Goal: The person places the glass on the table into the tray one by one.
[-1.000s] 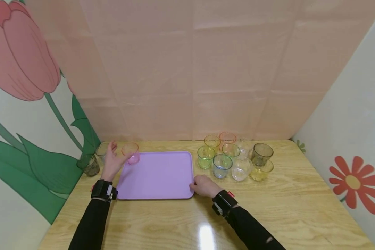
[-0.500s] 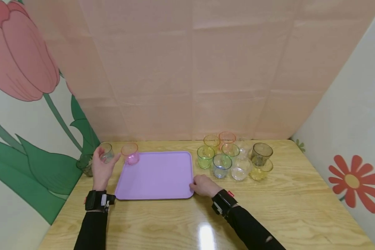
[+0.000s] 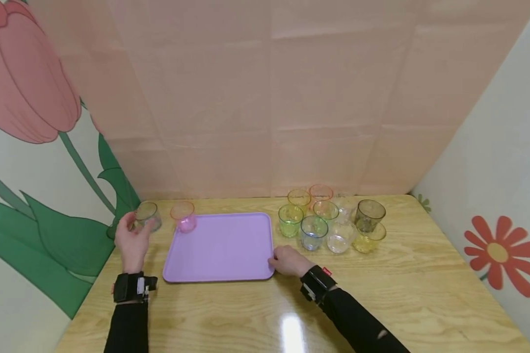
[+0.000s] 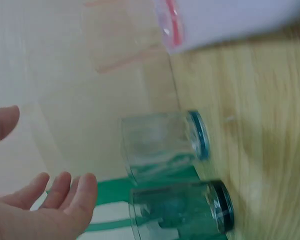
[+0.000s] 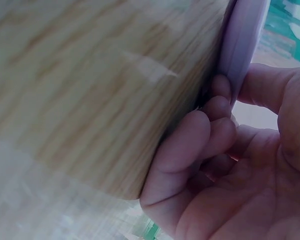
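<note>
My left hand (image 3: pixel 132 242) is at the far left of the table, just in front of a clear glass (image 3: pixel 155 221). In the left wrist view its thumb and fingers are spread, apart from that clear glass (image 4: pixel 157 142) and from a dark tinted glass (image 4: pixel 177 212) standing beside it. In the head view the hand mostly hides the dark glass. A pink glass (image 3: pixel 187 224) stands at the far left corner of a purple tray (image 3: pixel 221 250). My right hand (image 3: pixel 291 261) pinches the tray's right edge near its front corner; the right wrist view shows curled fingers (image 5: pixel 185 142) at the rim.
Several coloured glasses cluster right of the tray, including a green glass (image 3: pixel 290 223), a blue-rimmed glass (image 3: pixel 313 238) and a dark glass (image 3: pixel 368 220) that looks stacked in a yellow glass (image 3: pixel 367 243). A pink sheet (image 3: pixel 265 98) hangs along the table's back edge.
My left hand has moved left and back towards me, from beside the pink glass, past the clear glass. The right hand and tray have stayed put.
</note>
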`<state>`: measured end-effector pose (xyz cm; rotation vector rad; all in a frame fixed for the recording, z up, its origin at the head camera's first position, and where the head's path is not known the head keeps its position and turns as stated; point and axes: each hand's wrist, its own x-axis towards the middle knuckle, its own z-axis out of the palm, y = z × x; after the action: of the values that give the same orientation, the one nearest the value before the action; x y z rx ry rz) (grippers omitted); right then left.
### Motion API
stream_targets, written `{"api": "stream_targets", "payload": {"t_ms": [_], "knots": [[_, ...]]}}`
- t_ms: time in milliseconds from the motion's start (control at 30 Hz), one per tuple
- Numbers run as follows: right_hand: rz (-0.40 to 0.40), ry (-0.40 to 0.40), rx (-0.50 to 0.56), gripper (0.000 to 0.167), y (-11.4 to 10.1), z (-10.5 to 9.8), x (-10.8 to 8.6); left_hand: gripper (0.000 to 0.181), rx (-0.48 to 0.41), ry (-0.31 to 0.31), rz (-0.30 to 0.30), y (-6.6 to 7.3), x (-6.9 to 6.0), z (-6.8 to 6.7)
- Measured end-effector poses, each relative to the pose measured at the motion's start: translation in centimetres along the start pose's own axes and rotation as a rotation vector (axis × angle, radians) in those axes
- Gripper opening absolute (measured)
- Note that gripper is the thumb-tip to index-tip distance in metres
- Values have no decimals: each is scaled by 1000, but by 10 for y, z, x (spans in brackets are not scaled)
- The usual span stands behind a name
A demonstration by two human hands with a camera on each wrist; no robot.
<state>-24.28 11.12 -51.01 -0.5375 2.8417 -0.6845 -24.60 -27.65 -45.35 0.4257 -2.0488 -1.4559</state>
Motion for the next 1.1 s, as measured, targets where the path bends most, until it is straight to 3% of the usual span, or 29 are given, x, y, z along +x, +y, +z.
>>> {"api": "stream_targets", "payload": {"t_ms": [200,333,567,767,1100], "knots": [[6,-1,11,31,-1,-3,-1,66,101,133,4,-4,2,-11],[5,0,11,30,0,-1,-1,74,154,153,-2,-10,5,-15],[14,-13,0,31,-1,-1,0,87,199,89,-99,-22,10,-18],[0,-4,-9,33,-1,-1,0,99,223,58,-134,-28,13,-23],[-9,-7,-16,33,-1,0,0,101,228,-8,-216,-37,29,-26]]}}
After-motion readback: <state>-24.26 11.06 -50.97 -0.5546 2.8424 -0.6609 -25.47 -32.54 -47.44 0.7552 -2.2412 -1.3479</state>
